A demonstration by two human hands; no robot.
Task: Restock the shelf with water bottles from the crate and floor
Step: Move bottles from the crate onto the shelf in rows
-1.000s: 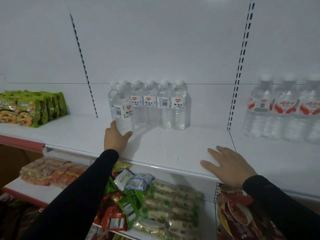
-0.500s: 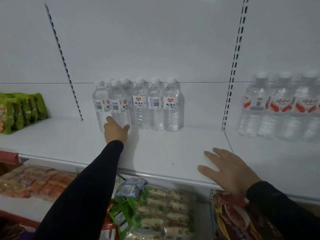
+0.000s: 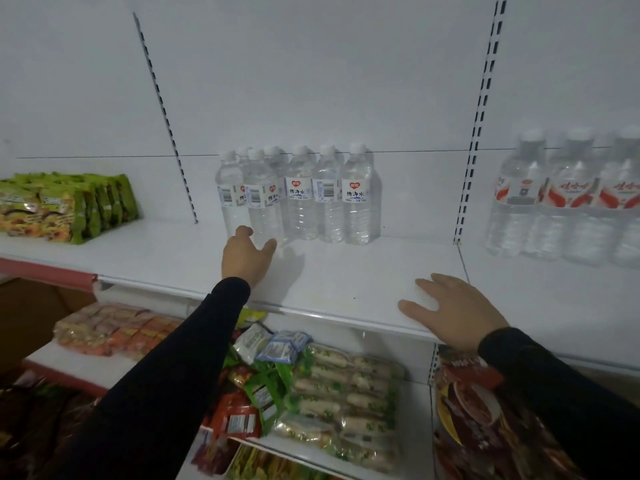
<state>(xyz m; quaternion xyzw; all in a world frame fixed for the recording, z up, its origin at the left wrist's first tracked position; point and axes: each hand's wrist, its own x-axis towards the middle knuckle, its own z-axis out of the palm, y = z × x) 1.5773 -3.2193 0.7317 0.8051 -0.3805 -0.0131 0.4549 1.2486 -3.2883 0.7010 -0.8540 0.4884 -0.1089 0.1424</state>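
Clear water bottles with white caps and white labels stand upright in a tight cluster at the back of the white shelf, just right of its slotted upright. The front-left bottle shows its barcode, with the left hand cupping its base.

The white shelf has bare room in front of the water bottles and to their right, up to the slotted upright. Beyond it, bigger bottles block the way. On the left, green packets stand well apart from the bottles.
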